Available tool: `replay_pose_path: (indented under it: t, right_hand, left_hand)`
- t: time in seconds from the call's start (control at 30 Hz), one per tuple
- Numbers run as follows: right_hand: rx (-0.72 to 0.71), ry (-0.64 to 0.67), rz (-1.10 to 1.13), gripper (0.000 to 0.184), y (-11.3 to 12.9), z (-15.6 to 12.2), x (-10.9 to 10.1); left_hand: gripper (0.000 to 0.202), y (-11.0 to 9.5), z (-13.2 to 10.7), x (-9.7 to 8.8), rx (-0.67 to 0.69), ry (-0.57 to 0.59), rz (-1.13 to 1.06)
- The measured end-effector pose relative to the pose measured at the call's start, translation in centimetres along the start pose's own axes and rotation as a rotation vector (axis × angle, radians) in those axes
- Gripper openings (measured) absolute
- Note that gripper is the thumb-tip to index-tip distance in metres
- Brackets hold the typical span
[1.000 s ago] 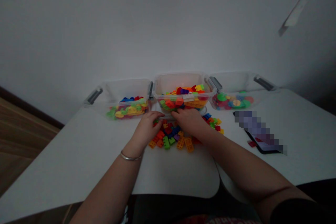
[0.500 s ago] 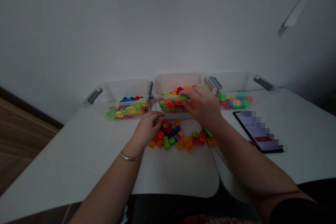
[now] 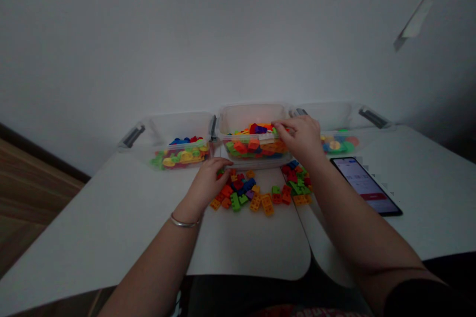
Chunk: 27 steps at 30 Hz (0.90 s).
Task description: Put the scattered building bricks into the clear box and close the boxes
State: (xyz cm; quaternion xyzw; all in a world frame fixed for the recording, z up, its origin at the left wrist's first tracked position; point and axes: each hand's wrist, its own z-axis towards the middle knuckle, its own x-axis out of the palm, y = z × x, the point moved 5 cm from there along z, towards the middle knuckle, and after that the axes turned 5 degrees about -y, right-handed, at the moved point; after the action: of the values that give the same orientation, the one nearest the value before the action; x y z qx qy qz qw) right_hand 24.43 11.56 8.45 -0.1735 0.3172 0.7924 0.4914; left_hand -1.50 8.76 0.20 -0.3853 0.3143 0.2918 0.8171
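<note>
Loose bricks [image 3: 267, 204] lie before clear containers of colorful pieces: left bin [image 3: 182, 124] at 10 o'clock, middle bin [image 3: 255, 115] at 12, right bin [image 3: 327, 114] at 2. Left hand [image 3: 206, 181], fingers parted, flanks them; right hand [image 3: 303, 138] pinches narrowly above the middle bin, any grip indiscernible. White tabletop [image 3: 245, 247] reaches its edge at 6.

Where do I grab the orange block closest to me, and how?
Probably pinch the oblong orange plastic block by the long sides of its near end, coming down from your side: that end juts out from the multicoloured plastic blocks, while a second orange plastic block sits close on its left.
</note>
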Motion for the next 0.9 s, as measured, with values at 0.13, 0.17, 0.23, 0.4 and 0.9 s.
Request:
replay_pose_path:
  t: [0.13,0.17,0.23,0.4,0.9]
  right_hand:
    - [-0.061,0.144,-0.139,0.046,0.1,0.1,0.3]
    - [-0.095,0.171,-0.153,0.047,0.2,0.1,0.3]
    - [-0.151,0.210,-0.160,0.047,0.4,0.1,0.2]
    - [-0.206,0.330,-0.168,0.049,0.6,0.1,0.3]
    - [-0.125,0.015,0.234,0.030,1.9,0.7,-3.4]
  left_hand:
    - [0.021,0.0,0.0,0.1,0.015,0.004,0.001]
    - [0.021,0.1,0.0,0.1,0.016,0.003,0.001]
    - [0.021,0.1,0.0,0.1,0.016,-0.002,-0.002]
    - [0.021,0.2,-0.1,0.0,0.010,-0.006,-0.006]
    - [0.022,0.2,-0.1,-0.2,0.008,0.012,-0.010]
